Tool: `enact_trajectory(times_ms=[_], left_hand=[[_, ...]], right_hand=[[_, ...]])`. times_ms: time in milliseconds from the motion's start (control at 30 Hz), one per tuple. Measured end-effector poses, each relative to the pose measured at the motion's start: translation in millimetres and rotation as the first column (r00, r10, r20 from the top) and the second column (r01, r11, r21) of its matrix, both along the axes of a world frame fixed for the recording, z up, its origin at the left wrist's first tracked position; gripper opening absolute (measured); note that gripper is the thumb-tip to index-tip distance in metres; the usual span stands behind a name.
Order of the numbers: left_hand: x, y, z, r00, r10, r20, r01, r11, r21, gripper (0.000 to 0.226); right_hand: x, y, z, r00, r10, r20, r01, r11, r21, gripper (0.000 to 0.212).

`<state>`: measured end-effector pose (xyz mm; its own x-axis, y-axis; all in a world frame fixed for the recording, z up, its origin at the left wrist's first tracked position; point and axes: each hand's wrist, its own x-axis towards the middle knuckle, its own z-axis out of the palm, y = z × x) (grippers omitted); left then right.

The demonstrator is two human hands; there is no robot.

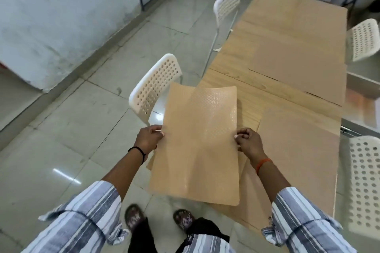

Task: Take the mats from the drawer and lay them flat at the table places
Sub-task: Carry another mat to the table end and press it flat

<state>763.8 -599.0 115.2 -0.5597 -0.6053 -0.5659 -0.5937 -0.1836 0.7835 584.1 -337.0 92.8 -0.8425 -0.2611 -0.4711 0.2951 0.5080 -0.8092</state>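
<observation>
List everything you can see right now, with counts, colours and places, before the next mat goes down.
Held mat: one, tan, textured, bowed, in the air over the table's near left corner; more tan sheets show beneath it, count unclear.
Mats on table: two, tan, flat along the right side.
Table: one, light wood.
Chairs: four, white, perforated, two on each side.
Floor: pale glossy tiles.
Hands: left hand and right hand pinch the held mat's side edges.
</observation>
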Motion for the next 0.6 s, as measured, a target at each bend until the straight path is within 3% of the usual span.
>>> enact_trajectory(times_ms=[100,167,233,333,500,600], left_hand=[[-8.8,-21.7,-12.4,0.993,-0.099,0.067,0.102,0.994,-0.040,0.024],[-12.2,-36.3,-20.1,0.971,-0.222,0.093,0.228,0.972,-0.055,0.024],[-14.5,-49.5,-23.6,0.936,-0.334,0.109,0.337,0.941,-0.013,0.023],[-17.0,-67.1,-27.5,0.898,-0.428,0.101,0.422,0.904,0.071,0.023],[-35.5,-92.6,-35.1,0.886,-0.454,0.092,0.433,0.883,0.181,0.057],[-53.6,-102.0,-37.5,0.866,-0.492,0.088,0.469,0.862,0.194,0.048]], right_hand=[[23.4,-17.7,-1.6,0.992,0.122,0.021,-0.124,0.976,0.181,0.054],[47.3,-31.1,1.4,0.994,0.108,-0.003,-0.103,0.962,0.252,0.072],[70.2,-40.9,1.4,1.000,0.019,-0.018,-0.013,0.958,0.286,0.077],[97.6,-49.7,-7.7,0.999,0.032,-0.026,-0.019,0.919,0.393,0.083],[124.6,-61.5,-15.1,0.999,0.029,-0.020,-0.014,0.857,0.514,0.090],[127.2,-67.6,-19.3,0.999,0.021,-0.031,-0.001,0.839,0.544,0.094]])
